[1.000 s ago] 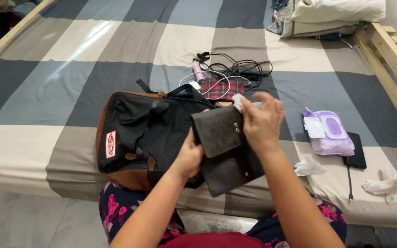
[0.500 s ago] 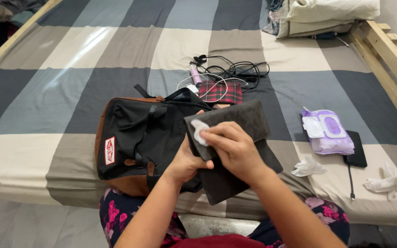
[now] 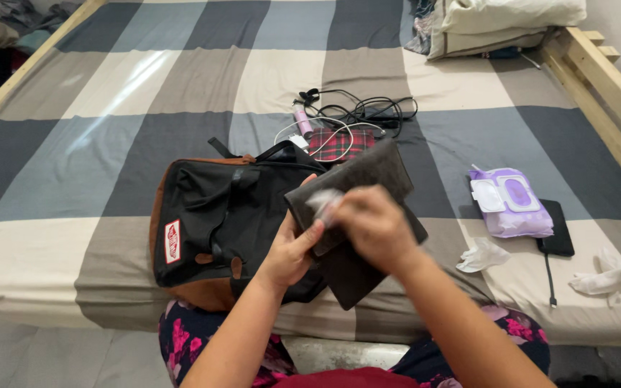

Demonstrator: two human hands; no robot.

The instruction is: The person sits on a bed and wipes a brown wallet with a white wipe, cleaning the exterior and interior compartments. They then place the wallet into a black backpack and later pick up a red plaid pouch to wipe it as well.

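Nearest are the person's knees in a dark, pink-flowered garment [image 3: 181,334] at the bed's edge; just above them the left hand [image 3: 290,253] is closed on the near left edge of a dark grey flap wallet [image 3: 368,176], thumb on top, holding it over the black backpack with brown trim [image 3: 217,215]; the right hand [image 3: 371,226], blurred with motion, pinches a white wet wipe [image 3: 323,201] against the flap. A moment ago the wipe sat at the flap's left corner, and before that up at its far edge, so the rubbing is travelling across the flap; much of that face looks covered by now. The wallet looks matte, a little scuffed, flap folded over a longer body. To the right lie crumpled used wipes [image 3: 483,255], a purple wipes pack [image 3: 510,203] and a black phone [image 3: 558,230]; farther off, a red plaid pouch [image 3: 339,144], tangled cables [image 3: 368,111], then pillows [image 3: 504,21].
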